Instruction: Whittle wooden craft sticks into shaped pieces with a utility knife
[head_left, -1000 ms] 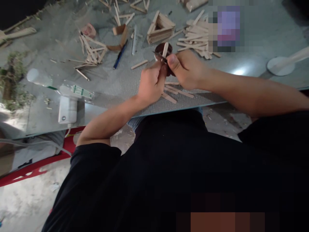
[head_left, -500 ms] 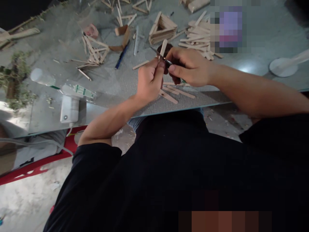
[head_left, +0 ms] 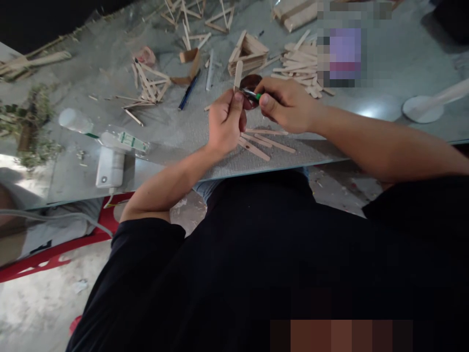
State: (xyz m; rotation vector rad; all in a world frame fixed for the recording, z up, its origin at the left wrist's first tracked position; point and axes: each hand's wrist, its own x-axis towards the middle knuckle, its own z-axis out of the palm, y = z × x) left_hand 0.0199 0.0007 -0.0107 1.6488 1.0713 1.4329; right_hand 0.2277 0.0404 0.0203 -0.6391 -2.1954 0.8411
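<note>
My left hand [head_left: 227, 117] is closed with an ice-cream stick [head_left: 238, 74] pinched upright between thumb and fingers. From the right, my right hand [head_left: 286, 103] grips a metal-bladed tool [head_left: 250, 93] with a green part by the fingers. Its tip is at the stick, close to my left thumb. The rest of the tool's handle is hidden in the palm, so its exact kind does not show. Behind the tool sits a brown round dish [head_left: 252, 79], partly covered by the hands. Several loose sticks [head_left: 256, 146] lie on the table under my hands.
A triangular stack of sticks [head_left: 249, 54] and a stick pile [head_left: 298, 63] stand behind. Left of them are a blue pen [head_left: 189, 89], stick frames [head_left: 148, 83], a clear bottle [head_left: 75, 121] and a white corded device [head_left: 110, 166]. The table's glass edge [head_left: 252, 171] runs near my body.
The dark blade that crossed the stick has drawn back to the right, and green now shows on the tool. The stick has shifted slightly left and stands more upright. The view has tilted a little.
</note>
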